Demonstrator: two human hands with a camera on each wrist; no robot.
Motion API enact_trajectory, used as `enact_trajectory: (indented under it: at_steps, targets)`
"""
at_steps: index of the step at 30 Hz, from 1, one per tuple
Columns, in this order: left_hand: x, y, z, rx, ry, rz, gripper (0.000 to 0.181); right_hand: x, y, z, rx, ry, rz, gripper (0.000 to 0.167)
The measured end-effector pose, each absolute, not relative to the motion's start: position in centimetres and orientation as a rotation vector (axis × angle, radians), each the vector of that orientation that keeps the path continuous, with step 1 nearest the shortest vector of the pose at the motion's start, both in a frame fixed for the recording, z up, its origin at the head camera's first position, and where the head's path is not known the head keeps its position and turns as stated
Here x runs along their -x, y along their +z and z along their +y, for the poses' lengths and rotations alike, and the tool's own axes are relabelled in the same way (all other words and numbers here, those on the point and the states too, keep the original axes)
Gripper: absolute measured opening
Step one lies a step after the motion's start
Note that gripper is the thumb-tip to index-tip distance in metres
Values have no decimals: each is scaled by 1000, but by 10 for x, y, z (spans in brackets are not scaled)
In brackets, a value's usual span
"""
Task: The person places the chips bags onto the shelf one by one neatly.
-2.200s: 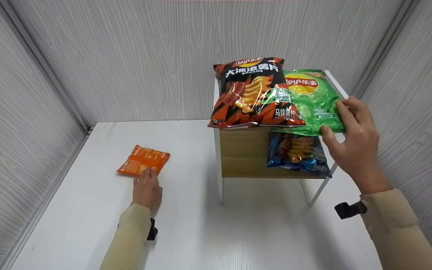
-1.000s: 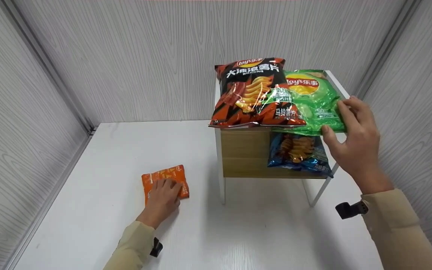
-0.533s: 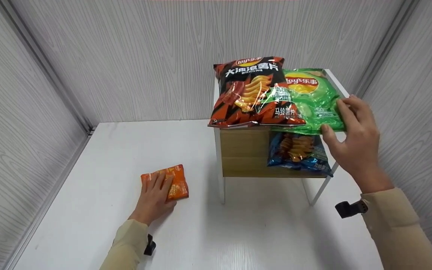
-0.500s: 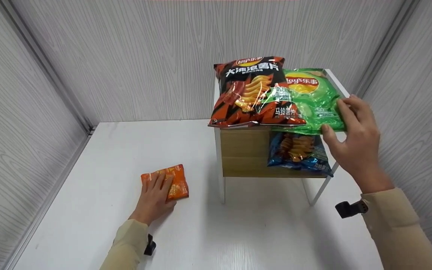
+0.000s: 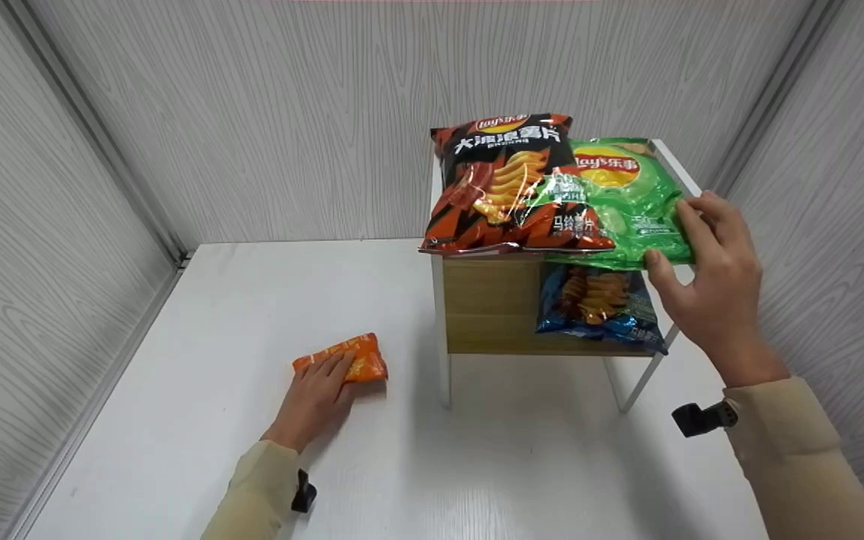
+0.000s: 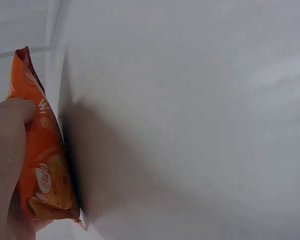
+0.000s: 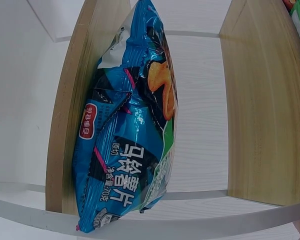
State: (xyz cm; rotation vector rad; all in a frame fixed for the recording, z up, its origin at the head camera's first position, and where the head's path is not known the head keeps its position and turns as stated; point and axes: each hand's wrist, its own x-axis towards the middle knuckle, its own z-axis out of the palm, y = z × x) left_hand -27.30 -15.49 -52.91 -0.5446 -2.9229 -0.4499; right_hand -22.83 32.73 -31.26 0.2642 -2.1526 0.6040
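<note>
My left hand grips a small orange snack bag just over the white table, tilted, with a shadow under it. In the left wrist view the thumb lies across the orange snack bag. On the right, my right hand holds the near right corner of a green chip bag, fingers on top and thumb at the front edge. This bag lies on the top of a small shelf, partly under a black and red chip bag.
The two-tier shelf has wooden boards and a white metal frame. A blue chip bag lies on the lower board, jutting past its front edge. Grey wood-grain walls enclose the white table.
The left hand has brought the orange snack bag right and nearer, turning it, and now has it tilted up off the table. The right hand and the chip bags have stayed put.
</note>
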Motion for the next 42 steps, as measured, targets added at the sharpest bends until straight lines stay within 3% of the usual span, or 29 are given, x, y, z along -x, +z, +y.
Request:
enact_trajectory:
  at_steps: [10,17,20,27,33,42]
  targets:
    - [273,-515,-150,475,-780,-2843,45,228,-312,327,-256,591,-2166,63]
    - [279,-506,-150,288,-1200,-2802,38,228,-311,326,-259,581,-2167,64]
    - [279,-504,-151,196,-1398,-2710,40,228,-311,326,-257,575,-2165,64]
    - [280,-499,-153,-35,-1800,-2519,64,230,-312,326,-273,601,-2139,63]
    - [274,-496,-152,-172,-2034,-2428,61,230,-312,326,-270,601,-2133,63]
    - [277,-509,-153,-241,-1969,-2504,66,230,-314,327,-270,610,-2115,63]
